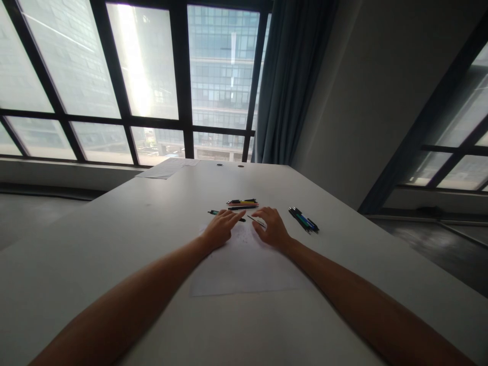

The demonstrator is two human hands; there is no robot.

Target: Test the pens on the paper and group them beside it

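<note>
My left hand [220, 230] rests at the upper left of a white paper sheet [244, 274], its index finger stretched to the right. A dark pen [212, 212] runs beneath that hand, its ends showing on either side; most of it is hidden. My right hand [271, 229] is at the sheet's upper right, thumb and index finger curved and apart. Between them lies a thin dark stick [256, 220], like a pen refill; I cannot tell whether the fingers touch it. Just beyond the hands lies a black pen [243, 207]. Faint marks show on the paper.
Several pens, one of them yellow [244, 202], lie in a row beyond my hands. To the right is a bundle of dark, blue and green pens [304, 220]. White papers [163, 169] lie at the far left of the white table [160, 213], near the windows.
</note>
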